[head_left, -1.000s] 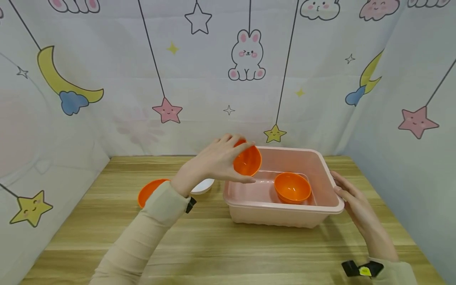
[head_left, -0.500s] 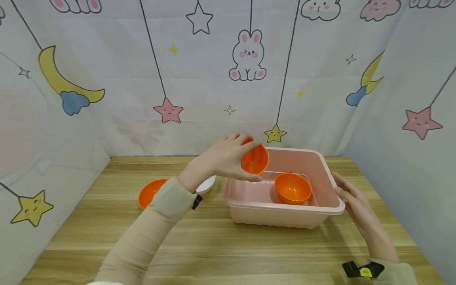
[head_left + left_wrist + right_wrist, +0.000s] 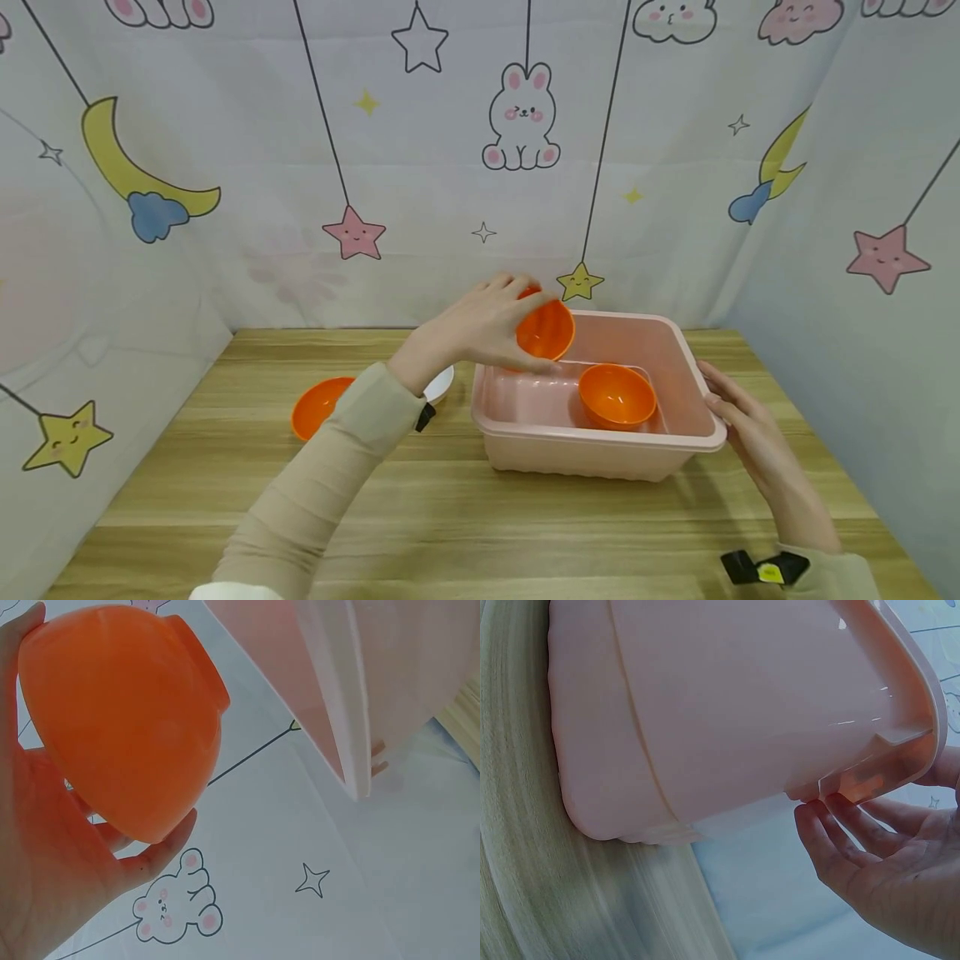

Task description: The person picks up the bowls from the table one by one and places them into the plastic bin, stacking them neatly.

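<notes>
My left hand (image 3: pixel 491 327) grips an orange bowl (image 3: pixel 547 331) between thumb and fingers, held tilted over the left part of a pink plastic bin (image 3: pixel 585 457). In the left wrist view the outside of this orange bowl (image 3: pixel 124 712) and its foot ring show, with fingers curled about the rim. Inside the bin, toward the right, another orange bowl (image 3: pixel 617 397) sits upright. My right hand (image 3: pixel 742 417) holds the bin's right end; in the right wrist view its fingertips (image 3: pixel 810 817) are under the rim (image 3: pixel 939 697), the thumb partly cut off.
On the wooden table (image 3: pixel 420 517), left of the bin, lies an orange bowl (image 3: pixel 318 407), partly hidden by the left sleeve. A white dish (image 3: pixel 441 385) shows behind the left wrist. Printed cloth (image 3: pixel 420 167) stands around the table's back and sides.
My left hand has moved a little to the right with its orange bowl, farther over the bin. The right hand and the bin stay in place.
</notes>
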The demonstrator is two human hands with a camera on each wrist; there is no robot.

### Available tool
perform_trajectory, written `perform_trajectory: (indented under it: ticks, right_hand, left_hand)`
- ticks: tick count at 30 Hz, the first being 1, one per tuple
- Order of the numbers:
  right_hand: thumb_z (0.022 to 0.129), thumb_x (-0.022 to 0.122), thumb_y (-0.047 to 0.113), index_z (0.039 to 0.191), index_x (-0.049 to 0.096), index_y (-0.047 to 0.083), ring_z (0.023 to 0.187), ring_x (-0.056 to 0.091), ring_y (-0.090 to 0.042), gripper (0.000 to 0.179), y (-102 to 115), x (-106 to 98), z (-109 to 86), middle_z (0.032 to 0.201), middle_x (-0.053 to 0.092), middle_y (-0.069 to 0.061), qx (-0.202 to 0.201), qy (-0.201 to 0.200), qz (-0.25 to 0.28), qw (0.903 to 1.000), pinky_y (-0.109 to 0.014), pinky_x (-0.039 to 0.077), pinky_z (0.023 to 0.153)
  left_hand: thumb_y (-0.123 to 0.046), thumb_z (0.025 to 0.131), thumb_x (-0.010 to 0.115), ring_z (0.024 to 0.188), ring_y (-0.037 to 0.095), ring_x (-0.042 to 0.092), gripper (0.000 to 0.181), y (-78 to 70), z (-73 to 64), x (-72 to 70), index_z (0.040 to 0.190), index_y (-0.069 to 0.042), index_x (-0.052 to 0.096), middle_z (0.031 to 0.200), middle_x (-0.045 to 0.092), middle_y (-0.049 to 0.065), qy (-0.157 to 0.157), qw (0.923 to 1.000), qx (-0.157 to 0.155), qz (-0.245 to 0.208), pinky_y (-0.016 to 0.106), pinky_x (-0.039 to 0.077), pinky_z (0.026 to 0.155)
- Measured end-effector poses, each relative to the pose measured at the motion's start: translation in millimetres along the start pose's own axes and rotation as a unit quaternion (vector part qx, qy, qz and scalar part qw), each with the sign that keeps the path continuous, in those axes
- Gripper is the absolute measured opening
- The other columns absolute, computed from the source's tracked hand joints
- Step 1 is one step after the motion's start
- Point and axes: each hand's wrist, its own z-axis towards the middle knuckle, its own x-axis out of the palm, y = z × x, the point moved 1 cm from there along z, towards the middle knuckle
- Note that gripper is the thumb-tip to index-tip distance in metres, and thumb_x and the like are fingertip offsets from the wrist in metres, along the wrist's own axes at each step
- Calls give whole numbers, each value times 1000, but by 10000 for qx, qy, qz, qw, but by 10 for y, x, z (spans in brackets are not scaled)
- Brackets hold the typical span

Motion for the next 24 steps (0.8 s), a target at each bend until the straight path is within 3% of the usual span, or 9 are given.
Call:
perform_trajectory:
  ticks: [12,24]
  right_hand:
    - [98,39,19,146,19,13,112,44,15,53,-3,-10,4,139,36,15,-10,-43,53,10000,-7,42,84]
    - [98,39,19,146,19,13,111,46,14,52,-8,-1,4,136,38,16,-19,-30,64,10000,-8,43,83]
  left_hand:
    - [-81,64,50,121,15,36,91,-55,161,13,139,-33,33,133,38,-6,165,9998,74,90,35,35,100]
    - [-81,64,50,124,18,34,94,-139,278,67,142,-31,29,140,34,-1,377,9990,224,21,40,33,102]
